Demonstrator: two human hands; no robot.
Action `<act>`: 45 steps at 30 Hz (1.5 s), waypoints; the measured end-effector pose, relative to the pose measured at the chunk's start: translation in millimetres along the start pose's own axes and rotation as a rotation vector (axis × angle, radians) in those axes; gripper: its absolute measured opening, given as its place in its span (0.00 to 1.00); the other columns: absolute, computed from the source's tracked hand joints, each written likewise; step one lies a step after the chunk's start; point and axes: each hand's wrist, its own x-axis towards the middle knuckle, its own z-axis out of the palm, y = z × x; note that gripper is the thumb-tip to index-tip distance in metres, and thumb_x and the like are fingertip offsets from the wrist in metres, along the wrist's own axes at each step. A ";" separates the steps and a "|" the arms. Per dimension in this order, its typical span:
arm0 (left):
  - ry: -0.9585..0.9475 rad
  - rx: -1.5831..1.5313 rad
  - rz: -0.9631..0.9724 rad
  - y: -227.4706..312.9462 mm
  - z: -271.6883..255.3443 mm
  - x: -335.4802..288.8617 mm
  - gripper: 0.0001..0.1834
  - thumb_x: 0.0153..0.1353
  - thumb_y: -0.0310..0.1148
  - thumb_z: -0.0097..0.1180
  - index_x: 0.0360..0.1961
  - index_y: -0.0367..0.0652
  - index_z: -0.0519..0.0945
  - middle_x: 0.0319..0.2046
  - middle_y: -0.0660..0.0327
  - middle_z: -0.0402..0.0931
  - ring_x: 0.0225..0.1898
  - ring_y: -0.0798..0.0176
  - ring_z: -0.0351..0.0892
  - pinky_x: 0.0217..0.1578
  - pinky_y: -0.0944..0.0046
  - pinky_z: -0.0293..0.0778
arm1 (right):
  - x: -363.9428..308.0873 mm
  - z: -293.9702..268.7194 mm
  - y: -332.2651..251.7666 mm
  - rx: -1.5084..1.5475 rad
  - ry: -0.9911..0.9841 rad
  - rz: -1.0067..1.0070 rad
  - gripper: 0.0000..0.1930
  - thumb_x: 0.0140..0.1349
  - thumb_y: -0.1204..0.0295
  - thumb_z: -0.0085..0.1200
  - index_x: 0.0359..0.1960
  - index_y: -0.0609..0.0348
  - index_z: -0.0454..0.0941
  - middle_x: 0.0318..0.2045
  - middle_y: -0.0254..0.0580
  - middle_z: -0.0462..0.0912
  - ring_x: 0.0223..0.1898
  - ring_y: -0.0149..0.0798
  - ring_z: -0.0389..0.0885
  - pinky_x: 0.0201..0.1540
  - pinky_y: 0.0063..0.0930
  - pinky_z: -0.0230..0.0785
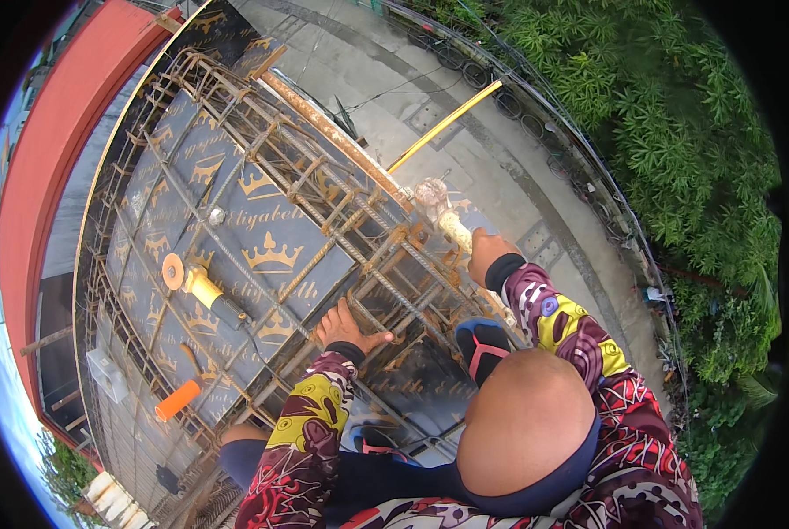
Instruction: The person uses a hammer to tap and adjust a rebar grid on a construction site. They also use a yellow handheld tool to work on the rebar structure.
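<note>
My left hand [348, 328] is spread, its fingers resting at the edge of the rebar grid [275, 304] beside the dark printed form panel [280, 238]. It grips nothing that I can see. Out at the form's right edge, my right hand [493, 254] is closed around the end of a dirty tool with a pale yellow handle [454, 231]. Its whitish, rounded head [431, 196] sits by the rusty steel edge [332, 132]; I cannot make out its exact kind. Left of my left hand, a yellow angle grinder [202, 286] with an orange disc lies on the panel.
An orange-handled tool [179, 398] lies near the lower left bars. Tied rebar cages [315, 167] border the panel. A yellow bar [445, 125] juts over the paved ground [535, 176] far below on the right. My sandalled foot [482, 346] is near the edge.
</note>
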 end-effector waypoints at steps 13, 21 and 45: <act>0.015 0.050 -0.007 -9.3 0.7 -2.6 0.80 0.28 0.81 0.65 0.73 0.36 0.49 0.59 0.45 0.59 0.64 0.41 0.56 0.66 0.42 0.49 | 4.3 -51.4 24.2 0.533 -0.071 -0.016 0.15 0.55 0.71 0.58 0.37 0.73 0.74 0.25 0.59 0.83 0.20 0.48 0.84 0.28 0.39 0.77; 0.065 0.039 0.017 -7.9 2.5 -1.0 0.80 0.26 0.82 0.65 0.72 0.36 0.51 0.58 0.44 0.61 0.62 0.40 0.57 0.64 0.40 0.50 | 50.0 4.3 59.9 0.818 -0.345 0.031 0.08 0.54 0.76 0.56 0.23 0.70 0.77 0.14 0.50 0.79 0.15 0.40 0.80 0.18 0.35 0.72; 0.084 0.053 0.009 -7.4 3.0 -3.2 0.76 0.30 0.74 0.71 0.71 0.35 0.52 0.62 0.42 0.59 0.65 0.40 0.56 0.66 0.41 0.50 | 38.5 41.7 60.0 1.109 -0.469 0.089 0.08 0.53 0.76 0.60 0.25 0.71 0.78 0.20 0.45 0.79 0.16 0.39 0.79 0.18 0.38 0.73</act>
